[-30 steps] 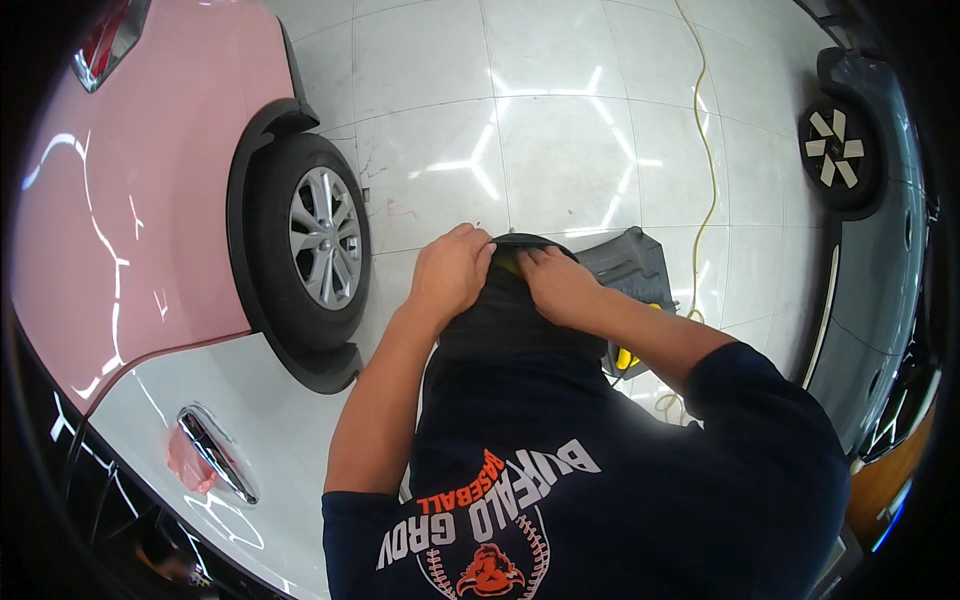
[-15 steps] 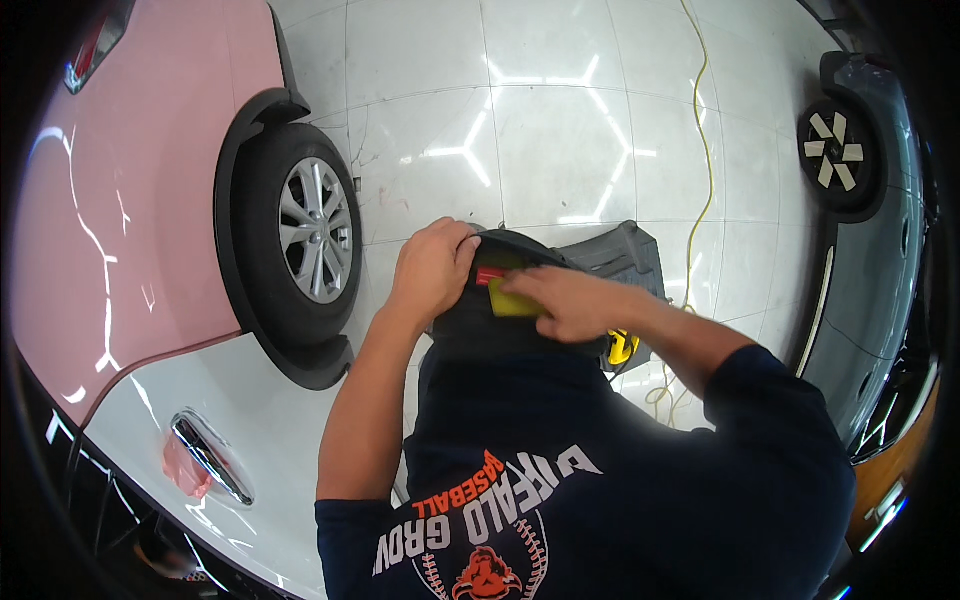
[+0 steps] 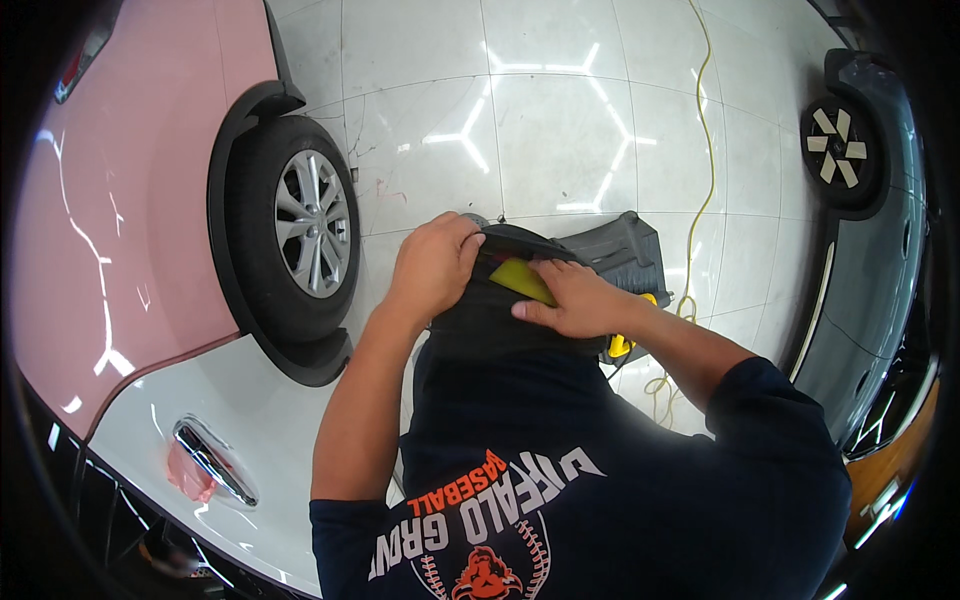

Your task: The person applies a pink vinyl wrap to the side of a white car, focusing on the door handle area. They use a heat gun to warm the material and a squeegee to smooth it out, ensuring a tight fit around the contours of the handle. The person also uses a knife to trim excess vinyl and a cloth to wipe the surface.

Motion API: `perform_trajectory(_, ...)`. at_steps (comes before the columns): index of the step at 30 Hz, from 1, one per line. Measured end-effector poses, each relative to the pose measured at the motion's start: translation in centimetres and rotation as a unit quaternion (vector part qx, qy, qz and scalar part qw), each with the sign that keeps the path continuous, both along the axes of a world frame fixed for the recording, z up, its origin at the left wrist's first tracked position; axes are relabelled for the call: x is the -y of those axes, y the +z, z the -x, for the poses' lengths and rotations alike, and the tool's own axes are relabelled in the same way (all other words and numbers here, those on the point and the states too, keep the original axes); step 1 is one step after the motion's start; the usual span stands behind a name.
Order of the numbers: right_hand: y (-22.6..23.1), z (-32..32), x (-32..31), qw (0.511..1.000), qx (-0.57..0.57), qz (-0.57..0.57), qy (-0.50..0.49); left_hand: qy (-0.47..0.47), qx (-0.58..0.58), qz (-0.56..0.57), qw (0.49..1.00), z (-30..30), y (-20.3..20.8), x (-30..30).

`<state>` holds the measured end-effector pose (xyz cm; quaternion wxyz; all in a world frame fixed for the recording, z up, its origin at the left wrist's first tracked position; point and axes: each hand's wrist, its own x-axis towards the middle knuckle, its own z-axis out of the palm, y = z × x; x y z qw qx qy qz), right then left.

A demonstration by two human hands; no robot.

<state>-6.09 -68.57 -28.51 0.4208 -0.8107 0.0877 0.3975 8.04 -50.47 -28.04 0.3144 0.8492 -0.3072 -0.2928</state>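
Note:
At my waist is a black pouch (image 3: 470,318) with a stiff curved rim. My left hand (image 3: 432,262) grips the left end of this rim, fingers bent over it. My right hand (image 3: 575,300) is at the pouch opening with a flat yellow-green squeegee card (image 3: 522,281). The card lies slanted, its right end covered by the hand. The thumb is stretched out below the card, while the fingers rest at its upper right end. Just above the card, a sliver of something red shows. What else the pouch holds is hidden.
At my left stands a car with a pink rear panel (image 3: 150,180), a white door (image 3: 250,410) and a wheel (image 3: 313,222). A grey-black case (image 3: 625,255) and a yellow tool (image 3: 620,345) are beyond my right arm. A yellow cord (image 3: 708,150) crosses the tiles. A grey car (image 3: 865,290) stands at right.
The right hand has shifted slightly right and turned, its thumb now spread wider. The yellow-green card has tilted and moved up over the red item, covering most of it. The left hand stays on the rim.

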Motion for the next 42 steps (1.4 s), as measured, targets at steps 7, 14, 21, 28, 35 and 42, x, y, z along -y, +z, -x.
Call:
perform_trajectory(7,-3.2,-1.9,0.7,0.912,-0.139,-0.237,-0.304,0.006,0.001,0.022,1.0,-0.4,-0.6,0.2)
perform_trajectory(14,-5.7,-3.3,0.3,0.98,-0.139,-0.087,-0.115,-0.025,0.022,0.025,0.999,0.6,-1.4,0.6)
perform_trajectory(21,-7.4,-4.9,0.4,0.923,-0.314,-0.107,-0.195,-0.058,0.01,-0.015,0.998,1.2,-1.7,1.5)
perform_trajectory(28,-10.1,-4.5,2.6,0.932,-0.304,-0.115,-0.159,-0.085,0.002,-0.037,0.996,1.2,-1.7,2.2)
perform_trajectory(35,-10.6,-3.5,3.0,0.93,-0.332,-0.122,-0.104,-0.099,-0.007,-0.058,0.993,2.3,-2.2,2.5)
perform_trajectory(42,-10.8,-2.7,2.5,0.919,-0.291,-0.181,-0.195,-0.096,0.0,-0.072,0.993,2.6,-3.0,2.7)
